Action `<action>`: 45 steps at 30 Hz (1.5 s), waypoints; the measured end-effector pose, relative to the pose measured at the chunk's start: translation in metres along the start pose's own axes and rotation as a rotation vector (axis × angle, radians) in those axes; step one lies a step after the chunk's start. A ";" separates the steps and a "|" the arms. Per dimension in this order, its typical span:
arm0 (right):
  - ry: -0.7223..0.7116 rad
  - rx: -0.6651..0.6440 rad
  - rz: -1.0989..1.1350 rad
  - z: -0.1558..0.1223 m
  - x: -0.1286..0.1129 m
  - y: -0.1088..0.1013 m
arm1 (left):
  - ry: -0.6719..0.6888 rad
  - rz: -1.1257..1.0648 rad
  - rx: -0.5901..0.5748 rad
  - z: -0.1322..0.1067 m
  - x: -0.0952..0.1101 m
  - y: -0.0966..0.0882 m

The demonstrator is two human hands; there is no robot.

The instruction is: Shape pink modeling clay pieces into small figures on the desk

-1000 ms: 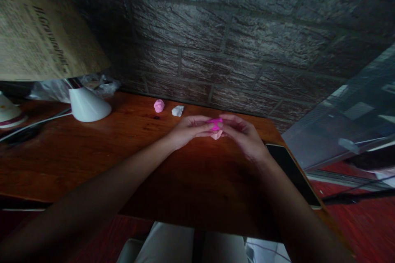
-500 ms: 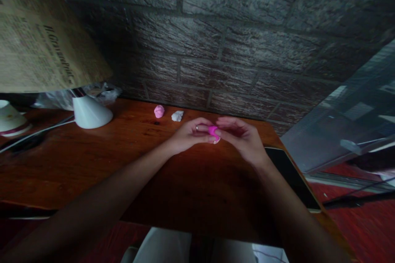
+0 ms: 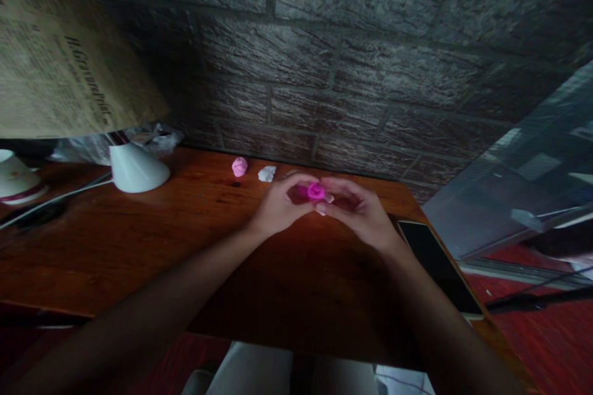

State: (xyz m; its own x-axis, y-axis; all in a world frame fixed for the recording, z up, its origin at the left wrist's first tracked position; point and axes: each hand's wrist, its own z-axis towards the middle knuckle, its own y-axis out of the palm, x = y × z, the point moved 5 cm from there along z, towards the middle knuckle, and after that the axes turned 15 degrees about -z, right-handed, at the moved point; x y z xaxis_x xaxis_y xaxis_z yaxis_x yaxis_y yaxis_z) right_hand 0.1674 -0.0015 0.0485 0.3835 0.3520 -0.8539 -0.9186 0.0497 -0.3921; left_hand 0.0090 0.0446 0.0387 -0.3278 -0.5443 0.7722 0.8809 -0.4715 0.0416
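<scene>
My left hand [image 3: 279, 203] and my right hand [image 3: 359, 210] meet above the middle of a dark wooden table [image 3: 139, 247]. Between the fingertips of both sits a small bright pink lump of clay [image 3: 315, 191], curled like a little roll. Both hands pinch it with bent fingers. Farther back near the wall lie a paler pink clay lump [image 3: 239, 166] and a small white clay lump [image 3: 266, 173], both untouched.
A white lamp base [image 3: 136, 166] stands at the back left under a newsprint-patterned shade [image 3: 60, 68], with a cable running left. A dark phone [image 3: 438, 265] lies flat at the table's right edge. A brick wall [image 3: 347, 62] backs the table.
The pink clay has gone from a flatter piece stretched between my fingers to a rolled lump. My hands stayed close together and shifted only slightly.
</scene>
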 end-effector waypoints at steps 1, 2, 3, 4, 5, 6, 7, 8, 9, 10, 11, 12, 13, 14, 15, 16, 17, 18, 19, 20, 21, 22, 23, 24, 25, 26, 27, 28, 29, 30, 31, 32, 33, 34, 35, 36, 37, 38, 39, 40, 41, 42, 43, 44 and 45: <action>-0.012 0.024 -0.016 0.000 -0.001 0.000 | 0.010 0.029 0.021 0.000 0.000 -0.001; -0.024 0.051 -0.036 0.000 -0.001 0.000 | 0.009 0.055 0.041 -0.001 -0.001 -0.002; -0.032 0.078 -0.059 -0.001 -0.001 0.000 | 0.001 0.077 0.057 -0.002 -0.002 -0.002; -0.036 0.102 -0.085 -0.001 -0.001 0.000 | -0.011 0.092 0.068 -0.003 -0.003 -0.002; -0.038 0.120 -0.110 -0.002 -0.001 0.000 | -0.021 0.099 0.077 -0.004 -0.004 -0.002; -0.038 0.134 -0.134 -0.003 -0.001 0.000 | -0.028 0.102 0.084 -0.004 -0.004 -0.002; -0.041 0.144 -0.156 -0.003 0.000 0.000 | -0.032 0.105 0.089 -0.005 -0.005 -0.002; -0.046 0.152 -0.177 -0.004 -0.001 0.000 | -0.032 0.109 0.097 -0.006 -0.005 -0.001; -0.052 0.160 -0.193 -0.004 -0.001 0.000 | -0.032 0.113 0.103 -0.007 -0.006 -0.001; -0.057 0.168 -0.205 -0.005 -0.001 0.000 | -0.030 0.115 0.105 -0.008 -0.006 -0.001; -0.063 0.178 -0.214 -0.005 -0.001 0.000 | -0.027 0.117 0.102 -0.008 -0.007 0.000; -0.070 0.189 -0.223 -0.005 -0.002 -0.001 | -0.024 0.119 0.095 -0.008 -0.007 0.000; -0.078 0.196 -0.231 -0.005 -0.002 -0.001 | -0.022 0.118 0.085 -0.008 -0.008 0.001; -0.088 0.200 -0.240 -0.006 -0.003 -0.001 | -0.020 0.114 0.077 -0.008 -0.008 0.001; -0.098 0.197 -0.248 -0.006 -0.003 0.000 | -0.019 0.106 0.071 -0.008 -0.008 0.002; -0.106 0.193 -0.254 -0.006 -0.003 0.000 | -0.019 0.092 0.066 -0.008 -0.009 0.003; -0.111 0.189 -0.256 -0.006 -0.003 0.000 | -0.021 0.069 0.061 -0.008 -0.010 0.003; -0.111 0.186 -0.252 -0.006 -0.002 0.000 | -0.025 0.041 0.053 -0.007 -0.011 0.004; -0.110 0.186 -0.242 -0.005 -0.002 0.000 | -0.030 0.010 0.044 -0.007 -0.012 0.005; -0.108 0.188 -0.230 -0.005 -0.001 -0.001 | -0.036 -0.021 0.032 -0.007 -0.013 0.007; -0.108 0.186 -0.217 -0.005 -0.001 -0.001 | -0.045 -0.054 0.021 -0.007 -0.015 0.007; -0.110 0.183 -0.203 -0.004 0.000 -0.001 | -0.060 -0.089 0.012 -0.007 -0.017 0.008; -0.111 0.183 -0.191 -0.003 0.000 -0.001 | -0.083 -0.128 0.006 -0.007 -0.020 0.009; -0.110 0.184 -0.181 -0.003 0.001 -0.002 | -0.110 -0.168 0.007 -0.007 -0.023 0.009; -0.107 0.187 -0.170 -0.002 0.002 -0.002 | -0.138 -0.209 0.016 -0.007 -0.026 0.009; -0.103 0.193 -0.159 -0.002 0.003 -0.003 | -0.164 -0.244 0.033 -0.007 -0.028 0.009; -0.100 0.200 -0.149 -0.001 0.003 -0.004 | -0.184 -0.270 0.049 -0.006 -0.029 0.008; -0.098 0.204 -0.139 -0.001 0.004 -0.004 | -0.196 -0.286 0.059 -0.006 -0.030 0.008; -0.098 0.203 -0.129 -0.001 0.004 -0.005 | -0.203 -0.292 0.059 -0.006 -0.029 0.009; -0.099 0.200 -0.123 -0.001 0.003 -0.005 | -0.209 -0.294 0.049 -0.006 -0.029 0.010; -0.100 0.194 -0.118 -0.001 0.003 -0.005 | -0.213 -0.294 0.036 -0.006 -0.028 0.011; -0.100 0.186 -0.112 -0.001 0.003 -0.004 | -0.215 -0.294 0.025 -0.007 -0.027 0.011; -0.098 0.179 -0.105 -0.001 0.003 -0.004 | -0.212 -0.292 0.020 -0.007 -0.026 0.012; -0.099 0.172 -0.096 -0.001 0.003 -0.004 | -0.206 -0.290 0.019 -0.008 -0.025 0.012; -0.102 0.166 -0.088 -0.001 0.003 -0.003 | -0.198 -0.289 0.016 -0.008 -0.024 0.012; -0.107 0.161 -0.083 -0.001 0.003 -0.003 | -0.188 -0.287 0.007 -0.009 -0.023 0.012; -0.115 0.159 -0.083 -0.001 0.003 -0.003 | -0.178 -0.285 -0.009 -0.009 -0.022 0.012; -0.124 0.161 -0.086 -0.001 0.003 -0.003 | -0.170 -0.284 -0.028 -0.009 -0.021 0.013; -0.132 0.160 -0.090 -0.001 0.003 -0.003 | -0.165 -0.281 -0.050 -0.008 -0.020 0.013; -0.136 0.158 -0.090 -0.001 0.003 -0.003 | -0.163 -0.277 -0.068 -0.008 -0.020 0.013; -0.135 0.151 -0.085 -0.001 0.004 -0.003 | -0.161 -0.270 -0.081 -0.008 -0.019 0.013; -0.128 0.138 -0.073 -0.001 0.005 -0.002 | -0.161 -0.262 -0.092 -0.007 -0.019 0.013; -0.116 0.119 -0.054 0.000 0.006 -0.002 | -0.162 -0.255 -0.103 -0.007 -0.018 0.014; -0.105 0.097 -0.037 0.000 0.008 -0.001 | -0.161 -0.251 -0.116 -0.007 -0.018 0.014; -0.097 0.074 -0.026 0.000 0.009 -0.001 | -0.157 -0.248 -0.129 -0.007 -0.018 0.015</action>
State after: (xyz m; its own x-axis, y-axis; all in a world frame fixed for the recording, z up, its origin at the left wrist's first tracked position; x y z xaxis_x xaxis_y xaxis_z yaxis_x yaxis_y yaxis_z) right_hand 0.1716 0.0019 0.0413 0.3991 0.4386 -0.8052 -0.9145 0.1271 -0.3840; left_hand 0.0255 0.0428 0.0212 -0.4616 -0.2922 0.8376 0.7265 -0.6663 0.1680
